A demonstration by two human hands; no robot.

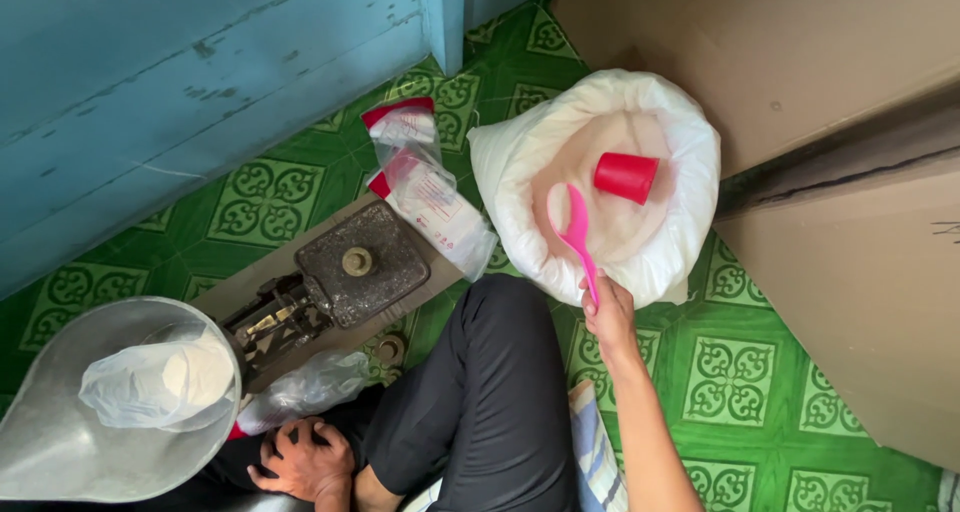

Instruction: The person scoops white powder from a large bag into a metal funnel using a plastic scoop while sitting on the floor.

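Black trousers [490, 392], bare forearms, no sleeves

The right hand [608, 317] is closed, its forearm stretched forward from the lower right beside the raised knee in black trousers [500, 372]. The left hand [303, 459] rests with fingers curled, left of that knee.

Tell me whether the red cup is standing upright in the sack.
No, the red cup lies tipped on its side on the white powder in the sack.
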